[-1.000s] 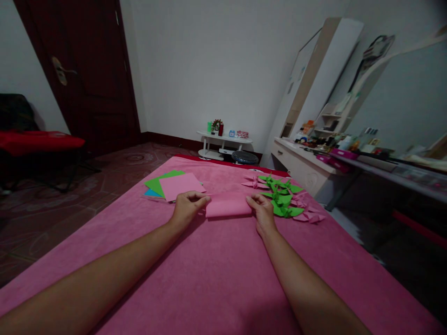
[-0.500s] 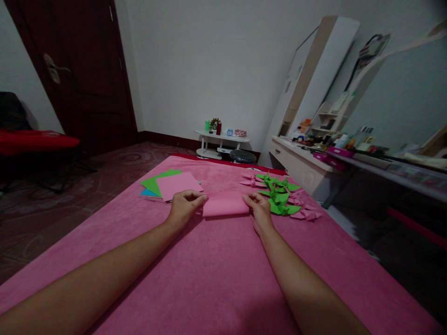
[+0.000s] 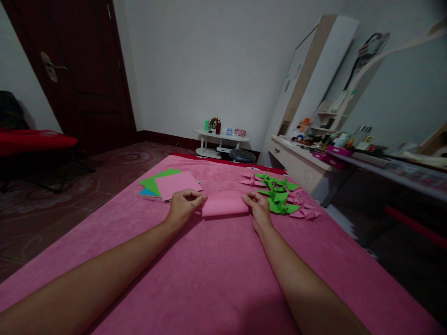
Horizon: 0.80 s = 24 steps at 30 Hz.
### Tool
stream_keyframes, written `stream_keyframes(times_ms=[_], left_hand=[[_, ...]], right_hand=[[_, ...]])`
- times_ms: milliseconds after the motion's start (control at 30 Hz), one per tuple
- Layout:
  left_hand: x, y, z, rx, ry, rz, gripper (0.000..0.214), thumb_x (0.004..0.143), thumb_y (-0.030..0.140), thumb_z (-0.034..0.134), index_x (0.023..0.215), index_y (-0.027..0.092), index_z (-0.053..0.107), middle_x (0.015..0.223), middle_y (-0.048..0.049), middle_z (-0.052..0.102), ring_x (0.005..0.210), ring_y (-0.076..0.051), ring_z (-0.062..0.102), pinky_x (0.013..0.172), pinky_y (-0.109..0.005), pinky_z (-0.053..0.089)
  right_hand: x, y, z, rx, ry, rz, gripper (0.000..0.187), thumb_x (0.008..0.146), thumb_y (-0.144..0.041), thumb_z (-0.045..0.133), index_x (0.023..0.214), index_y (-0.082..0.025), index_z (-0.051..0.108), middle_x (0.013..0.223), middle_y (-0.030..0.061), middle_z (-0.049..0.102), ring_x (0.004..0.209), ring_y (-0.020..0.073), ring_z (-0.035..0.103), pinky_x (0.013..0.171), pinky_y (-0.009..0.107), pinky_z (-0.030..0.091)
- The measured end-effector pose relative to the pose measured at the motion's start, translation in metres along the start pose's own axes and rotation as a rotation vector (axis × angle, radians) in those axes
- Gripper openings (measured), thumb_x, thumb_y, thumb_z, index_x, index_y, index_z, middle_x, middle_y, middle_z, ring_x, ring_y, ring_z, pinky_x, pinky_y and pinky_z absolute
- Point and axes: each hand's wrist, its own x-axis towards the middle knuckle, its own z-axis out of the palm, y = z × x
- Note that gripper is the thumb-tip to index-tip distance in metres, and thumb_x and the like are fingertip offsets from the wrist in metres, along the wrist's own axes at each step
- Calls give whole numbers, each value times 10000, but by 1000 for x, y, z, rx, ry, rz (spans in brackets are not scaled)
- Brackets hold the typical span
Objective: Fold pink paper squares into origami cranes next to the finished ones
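Head view: left hand [image 3: 182, 204] at the left end of a folded pink sheet [image 3: 225, 205], grip pinching its edge between thumb and fingers. Right hand [image 3: 261, 210] at the right end, grip likewise pinching that edge, thumb on the near side. Sheet sits between the two hands, bent over, long rounded side toward the person; can't tell if it is creased flat. It is low over the pink cloth [image 3: 213, 274]; can't tell whether its underside touches.

Beyond the left hand, loose paper fanned in a pile: pink square [image 3: 177, 184] on top, green square [image 3: 149, 184] sticking out left, blue square [image 3: 148, 192] showing at the near left corner. Just past the right hand, a cluster of folded paper pieces, pointed, bird-like: green pieces [image 3: 280, 204] nearer the hand, pink pieces [image 3: 306, 212] mostly to their right, one pink piece at the cluster's far left. Exact count unclear, they overlap.

Background: white low table [image 3: 206, 152] by the wall with small items on top, dark door [image 3: 87, 88] at left, red seat [image 3: 35, 141] below it, dresser [image 3: 296, 157] at right crowded with bottles and boxes.
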Motion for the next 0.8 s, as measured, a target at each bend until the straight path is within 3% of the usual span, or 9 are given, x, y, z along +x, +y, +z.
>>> stream_keyframes(times_ms=[433,633,800], left_hand=[[0,3,-1,-1,3,6,218,578,271,762,673,109,650,597,-21,643,511,-103,568,465,-187,450],[2,-3,-2,-140,-36,31,410,567,257,780,899,152,563,646,17,638,547,-110,593,519,-211,481],[2,-2,-3,-149,-68,25,428,601,277,764,945,149,544,658,17,627,507,-100,566,496,-220,469]], right_hand=[[4,7,-2,8,0,3,314,495,-300,806,715,-149,641,630,-36,580,575,99,487,556,223,383],[3,4,-1,8,-2,4,324,482,-304,810,711,-149,642,628,-38,573,574,99,488,555,224,386],[4,5,-1,10,7,4,327,473,-306,811,699,-149,634,601,-49,553,551,91,467,543,218,368]])
